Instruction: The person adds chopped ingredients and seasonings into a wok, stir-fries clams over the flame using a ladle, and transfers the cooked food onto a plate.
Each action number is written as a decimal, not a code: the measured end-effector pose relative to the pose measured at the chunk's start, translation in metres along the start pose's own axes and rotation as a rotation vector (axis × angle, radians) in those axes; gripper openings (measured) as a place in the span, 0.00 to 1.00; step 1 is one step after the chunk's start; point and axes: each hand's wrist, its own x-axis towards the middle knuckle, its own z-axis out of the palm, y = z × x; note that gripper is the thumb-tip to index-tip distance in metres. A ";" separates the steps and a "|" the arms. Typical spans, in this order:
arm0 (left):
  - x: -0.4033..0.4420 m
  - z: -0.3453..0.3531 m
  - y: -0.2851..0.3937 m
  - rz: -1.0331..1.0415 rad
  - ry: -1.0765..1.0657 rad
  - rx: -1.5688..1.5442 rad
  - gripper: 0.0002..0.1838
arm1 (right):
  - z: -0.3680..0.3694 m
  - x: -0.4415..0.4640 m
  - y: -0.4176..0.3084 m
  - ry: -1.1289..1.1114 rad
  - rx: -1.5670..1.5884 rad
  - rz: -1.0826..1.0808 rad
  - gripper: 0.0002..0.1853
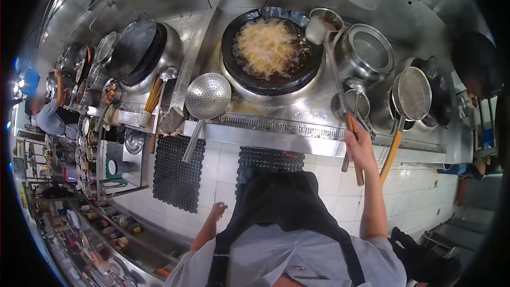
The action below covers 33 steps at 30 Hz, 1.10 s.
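My right hand (360, 146) is closed around the wooden handle of a long ladle (334, 69). The ladle reaches up over the stove, its pale bowl beside a small metal pot (328, 19) at the wok's right rim. In the black wok (229, 56), a pale golden mass of food (268, 47) bubbles in dark oil. My left hand (217, 211) hangs low by my side, away from the stove, fingers loosely apart with nothing visible in them. A perforated skimmer (208, 95) rests on the stove's front edge, left of the wok.
On the right stand a lidded steel pot (371, 49) and a mesh strainer (411, 93) with a wooden handle. Another wok (134, 48) leans at left. A co-worker (50, 114) stands far left. Black rubber mats (178, 172) lie on the tiled floor.
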 end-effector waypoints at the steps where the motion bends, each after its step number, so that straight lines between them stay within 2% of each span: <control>1: -0.003 -0.002 -0.017 -0.016 -0.005 -0.002 0.24 | 0.003 0.014 -0.001 -0.037 -0.022 -0.010 0.30; 2: -0.006 -0.010 -0.028 0.038 -0.070 0.077 0.24 | 0.007 0.026 -0.003 -0.076 -0.042 -0.019 0.28; 3: 0.022 0.049 -0.008 0.176 -0.188 0.111 0.23 | -0.027 0.028 -0.027 -0.069 -0.092 -0.017 0.24; 5: 0.016 0.033 -0.016 0.171 -0.149 0.032 0.23 | -0.007 0.037 -0.050 -0.151 -0.024 0.067 0.18; 7: -0.014 0.033 -0.012 0.015 0.027 -0.283 0.24 | 0.011 0.039 -0.057 -0.213 0.147 0.175 0.10; 8: -0.017 0.033 -0.001 0.049 0.051 -0.312 0.24 | 0.019 0.046 -0.059 -0.240 0.229 0.218 0.07; 10: -0.020 0.027 0.013 0.115 0.106 -0.366 0.25 | 0.037 0.066 -0.052 -0.283 0.395 0.231 0.06; 13: -0.019 0.015 0.021 0.195 0.077 -0.447 0.25 | 0.069 0.096 -0.046 -0.365 0.650 0.228 0.05; 16: -0.017 0.003 0.019 0.173 0.069 -0.458 0.25 | 0.103 0.106 -0.065 -0.432 0.882 0.286 0.03; 19: -0.018 -0.012 0.007 0.098 0.075 -0.433 0.24 | 0.131 0.112 -0.079 -0.467 0.991 0.293 0.08; 26: -0.017 -0.036 -0.039 0.012 0.056 -0.539 0.20 | 0.145 0.062 -0.087 -0.336 0.444 0.092 0.05; 30: -0.006 -0.042 -0.066 -0.010 -0.013 -0.551 0.19 | 0.155 0.047 -0.088 -0.205 0.178 -0.029 0.22; 33: -0.012 -0.050 -0.061 0.004 0.007 -0.543 0.18 | 0.162 0.032 -0.097 -0.188 0.146 -0.003 0.22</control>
